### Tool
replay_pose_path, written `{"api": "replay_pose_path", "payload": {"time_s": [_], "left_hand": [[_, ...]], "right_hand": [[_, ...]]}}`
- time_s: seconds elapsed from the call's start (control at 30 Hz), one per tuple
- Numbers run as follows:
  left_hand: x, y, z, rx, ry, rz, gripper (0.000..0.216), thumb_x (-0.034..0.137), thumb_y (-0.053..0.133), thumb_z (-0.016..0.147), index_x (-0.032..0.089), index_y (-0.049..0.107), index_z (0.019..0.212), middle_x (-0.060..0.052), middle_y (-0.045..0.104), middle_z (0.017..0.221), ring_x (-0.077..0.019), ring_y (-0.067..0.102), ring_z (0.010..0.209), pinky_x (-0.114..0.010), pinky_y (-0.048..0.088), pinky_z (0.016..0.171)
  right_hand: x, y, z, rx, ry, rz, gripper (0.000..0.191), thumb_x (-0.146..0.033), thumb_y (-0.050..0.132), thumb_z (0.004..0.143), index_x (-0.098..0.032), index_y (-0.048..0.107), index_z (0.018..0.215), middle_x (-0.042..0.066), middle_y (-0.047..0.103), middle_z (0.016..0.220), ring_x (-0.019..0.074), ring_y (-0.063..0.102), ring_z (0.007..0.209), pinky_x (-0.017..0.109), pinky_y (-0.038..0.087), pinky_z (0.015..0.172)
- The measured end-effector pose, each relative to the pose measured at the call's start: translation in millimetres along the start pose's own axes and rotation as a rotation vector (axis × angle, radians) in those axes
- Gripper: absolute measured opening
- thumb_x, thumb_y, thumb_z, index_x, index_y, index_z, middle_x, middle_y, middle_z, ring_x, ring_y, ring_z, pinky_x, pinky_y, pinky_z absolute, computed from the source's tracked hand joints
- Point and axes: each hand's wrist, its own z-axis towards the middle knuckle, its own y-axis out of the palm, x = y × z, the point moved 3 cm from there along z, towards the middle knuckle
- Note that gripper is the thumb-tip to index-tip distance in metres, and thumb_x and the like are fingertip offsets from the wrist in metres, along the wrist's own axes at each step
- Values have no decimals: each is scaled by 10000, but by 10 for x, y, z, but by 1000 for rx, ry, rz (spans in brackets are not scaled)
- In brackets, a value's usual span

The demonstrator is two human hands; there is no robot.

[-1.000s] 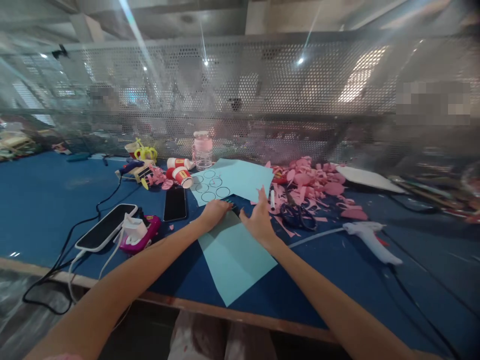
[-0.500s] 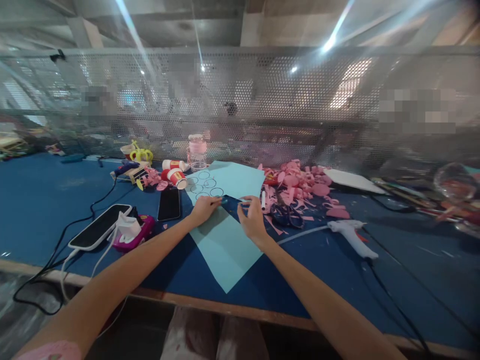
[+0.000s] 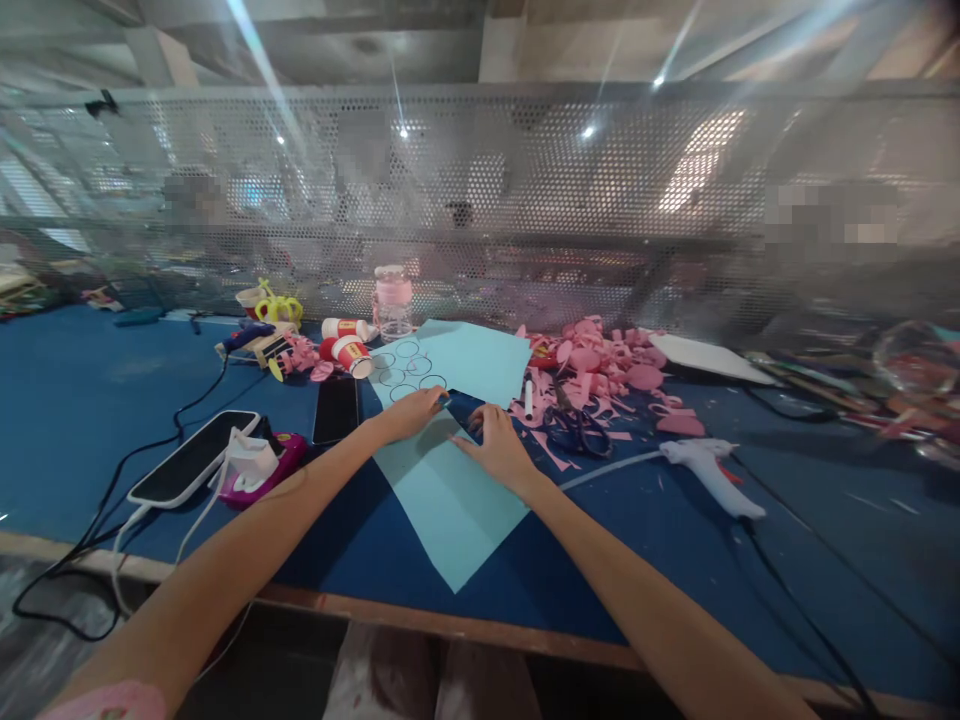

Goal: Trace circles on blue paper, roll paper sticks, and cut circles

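Light-blue paper point(image 3: 450, 530) lies on the blue table, its lower corner pointing toward me. Black circle outlines are drawn on its left upper part. My left hand point(image 3: 411, 412) is closed, thumb and forefinger pinching the paper near its middle. Close by on the right, my right hand point(image 3: 495, 445) has its thumb over the paper and its other fingers curled at the edge; the exact contact is partly hidden. Between the hands, a dark gap separates the lower part from the upper light-blue sheet point(image 3: 480, 355).
Dark scissors point(image 3: 577, 432), a white marker point(image 3: 529, 400) and pink paper scraps point(image 3: 592, 370) lie right, near a white glue gun point(image 3: 712, 480). Left are a phone point(image 3: 337, 412), a power bank point(image 3: 195, 458), a purple adapter point(image 3: 262, 475) and paper cups point(image 3: 351, 355). A bottle point(image 3: 394, 303) stands behind.
My right hand has moved slightly left and down, its thumb now reaching farther over the paper. My left hand stays at nearly the same spot. The view has shifted a little.
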Motion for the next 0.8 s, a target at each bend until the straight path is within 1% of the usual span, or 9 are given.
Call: {"api": "replay_pose_path", "payload": {"time_s": [0.1,0.13,0.2,0.3,0.37,0.47,0.53,0.7,0.8], "left_hand": [[98,-181,4,100,-10,-125,195,208,378,883,172,532,996,-23,608,842,-149,557,776,-241,401,691],[139,-241,-3,128,-9,-179,187,229,388,881,171,555,942,-9,606,796,-140,550,738,-229,392,663],[211,-328,-22,136,-5,-241,215,269,398,877,164,585,855,6,596,721,-128,532,680,-216,373,620],[253,-384,-31,92,7,-256,206,278,445,851,159,608,811,10,602,692,-119,524,658,-208,362,611],[235,-395,-2,28,20,-280,149,265,511,807,158,614,804,12,609,688,-116,529,655,-203,367,612],[188,-432,86,-88,11,-326,104,234,593,732,150,617,787,15,612,655,-116,541,634,-197,376,596],[182,-498,154,-117,15,-295,97,216,598,722,143,623,780,11,616,655,-114,543,631,-194,372,590],[266,-654,260,-142,127,-95,138,217,524,790,154,645,775,11,594,639,-103,505,624,-193,343,596],[301,-663,276,-193,122,-76,120,244,605,734,158,654,803,23,577,607,-102,489,598,-189,332,565]], "right_hand": [[25,-63,35,7,44,107,475,-558,653,625,-169,493,844,94,556,878,224,520,829,340,425,731],[22,-76,49,-18,52,163,483,-574,654,611,-172,501,831,73,563,841,204,525,782,314,423,686],[6,-83,73,-122,71,272,443,-585,630,628,-178,508,754,10,539,684,146,494,627,256,377,560],[-35,-104,94,-266,57,343,436,-598,552,691,-181,465,598,-52,390,502,86,358,478,226,255,463],[-57,-150,107,-266,17,324,447,-595,517,719,-179,452,569,-54,360,490,80,332,474,228,234,468],[-55,-220,125,-204,-16,257,415,-568,499,743,-173,497,619,-42,402,512,91,364,497,235,249,494],[-33,-224,133,-205,-16,266,391,-556,526,725,-171,522,654,-36,430,530,98,383,511,237,263,504],[46,-149,150,-250,98,524,403,-558,594,641,-163,529,689,-27,481,574,103,428,529,232,300,505],[48,-149,157,-266,112,585,417,-565,600,631,-156,551,697,-28,487,576,96,423,519,228,293,494]]}}
